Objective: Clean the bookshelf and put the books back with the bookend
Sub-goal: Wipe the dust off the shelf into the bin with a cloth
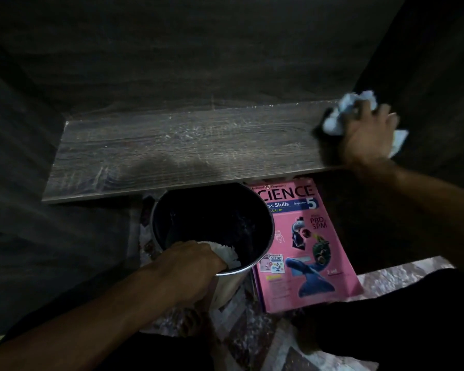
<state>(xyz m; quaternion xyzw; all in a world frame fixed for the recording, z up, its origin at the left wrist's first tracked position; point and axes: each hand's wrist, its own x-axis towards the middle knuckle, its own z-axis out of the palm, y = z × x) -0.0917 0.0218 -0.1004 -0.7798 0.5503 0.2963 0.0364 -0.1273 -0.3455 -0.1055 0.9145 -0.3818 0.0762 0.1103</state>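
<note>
A dark wood-grain shelf board runs across the middle of the view, streaked with pale smears. At its right end my right hand grips a crumpled white cloth and presses it on the board. Below the shelf edge stands a metal bin with a dark inside. My left hand grips its near rim and holds a wad of white tissue at the rim. A pink science book lies flat on the floor right of the bin. No bookend is in view.
The dark back panel and side walls of the bookshelf close in the shelf on three sides. A patterned tiled floor shows below, with my dark-clothed legs at the bottom corners.
</note>
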